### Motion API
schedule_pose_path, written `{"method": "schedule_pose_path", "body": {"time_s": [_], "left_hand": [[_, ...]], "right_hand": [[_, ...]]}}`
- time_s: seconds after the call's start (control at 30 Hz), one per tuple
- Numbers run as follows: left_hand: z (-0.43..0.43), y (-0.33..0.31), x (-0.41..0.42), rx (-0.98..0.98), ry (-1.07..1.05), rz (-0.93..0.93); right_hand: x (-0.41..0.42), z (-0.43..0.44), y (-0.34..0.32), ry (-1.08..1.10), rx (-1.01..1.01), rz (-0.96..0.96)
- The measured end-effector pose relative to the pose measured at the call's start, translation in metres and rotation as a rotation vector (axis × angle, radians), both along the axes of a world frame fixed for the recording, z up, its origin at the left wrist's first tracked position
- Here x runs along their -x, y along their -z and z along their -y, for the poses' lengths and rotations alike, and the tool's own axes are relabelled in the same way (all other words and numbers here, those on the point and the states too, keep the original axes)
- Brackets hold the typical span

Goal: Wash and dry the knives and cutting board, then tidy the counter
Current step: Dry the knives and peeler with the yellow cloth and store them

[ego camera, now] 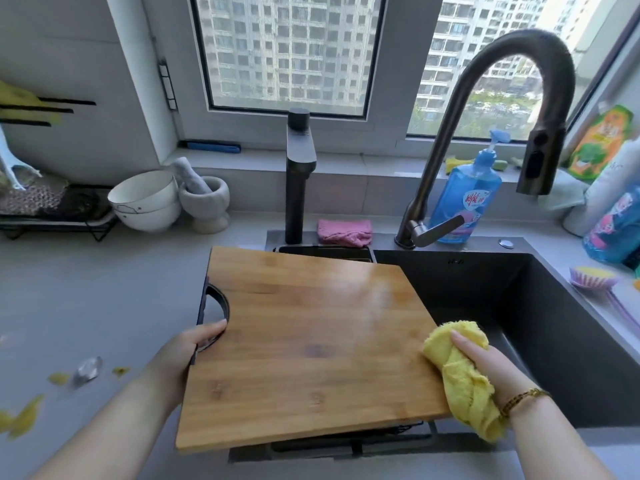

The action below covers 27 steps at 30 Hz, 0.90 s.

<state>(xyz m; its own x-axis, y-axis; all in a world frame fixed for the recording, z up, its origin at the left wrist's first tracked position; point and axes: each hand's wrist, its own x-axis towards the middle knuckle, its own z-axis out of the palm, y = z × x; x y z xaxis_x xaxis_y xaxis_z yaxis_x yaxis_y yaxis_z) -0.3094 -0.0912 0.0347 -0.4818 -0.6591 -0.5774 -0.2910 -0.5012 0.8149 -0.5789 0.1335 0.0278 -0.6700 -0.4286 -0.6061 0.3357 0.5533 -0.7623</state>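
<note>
A wooden cutting board (308,344) lies flat across the left part of the dark sink (554,323), its surface shiny near the far right. My left hand (187,351) grips its left edge at the round handle cut-out, fingers hooked through the hole. My right hand (485,362) holds a bunched yellow cloth (460,379) against the board's right edge. No knives are in view.
A tall curved faucet (491,109) arches over the sink, with a second dark tap (299,174) behind the board. A pink cloth (344,232), blue soap bottle (464,199), stacked white bowls (145,202), mortar and pestle (204,199). Yellow scraps (24,415) litter the left counter.
</note>
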Motion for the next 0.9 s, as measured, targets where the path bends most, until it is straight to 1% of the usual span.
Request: {"method": "schedule_pose_path", "body": {"time_s": [0.1, 0.27, 0.33, 0.4, 0.5, 0.53, 0.57, 0.63, 0.67, 0.7, 0.73, 0.77, 0.8, 0.83, 0.9], "left_hand": [[0.0, 0.012, 0.006, -0.107, -0.031, -0.066], [0.004, 0.019, 0.011, -0.099, -0.056, -0.072], [0.006, 0.021, 0.012, -0.091, -0.059, -0.07], [0.007, 0.025, 0.01, -0.086, -0.061, -0.066], [0.008, 0.029, 0.011, -0.071, -0.071, -0.057], [0.008, 0.029, 0.011, -0.07, -0.073, -0.059], [0.008, 0.03, 0.012, -0.069, -0.077, -0.062], [0.007, 0.03, 0.014, -0.07, -0.09, -0.074], [0.006, 0.029, 0.015, -0.068, -0.099, -0.081], [0.006, 0.029, 0.016, -0.066, -0.105, -0.086], [0.005, 0.029, 0.017, -0.065, -0.111, -0.093], [0.005, 0.03, 0.017, -0.063, -0.116, -0.101], [0.006, 0.03, 0.016, -0.059, -0.12, -0.109], [0.008, 0.031, 0.016, -0.052, -0.121, -0.114], [0.012, 0.031, 0.015, -0.029, -0.105, -0.127]], "right_hand": [[0.003, -0.003, 0.005, 0.026, -0.011, 0.017], [0.004, -0.002, 0.011, 0.05, 0.027, 0.039], [0.008, -0.001, 0.012, 0.063, 0.022, 0.004], [0.015, 0.004, 0.012, 0.115, 0.008, -0.1], [0.02, 0.026, 0.002, 0.244, 0.053, -0.383], [0.016, 0.038, -0.004, 0.255, 0.082, -0.471], [0.008, 0.053, -0.008, 0.219, 0.114, -0.541], [-0.018, 0.084, -0.01, 0.021, 0.189, -0.681], [-0.033, 0.097, -0.004, -0.148, 0.209, -0.742], [-0.048, 0.109, 0.007, -0.376, 0.206, -0.819], [-0.063, 0.118, 0.015, -0.642, 0.12, -0.897], [-0.073, 0.125, 0.022, -0.867, -0.03, -0.981], [-0.079, 0.129, 0.025, -0.996, -0.136, -1.085], [-0.078, 0.131, 0.026, -1.032, -0.178, -1.145], [-0.064, 0.128, 0.025, -0.98, -0.153, -1.178]]}}
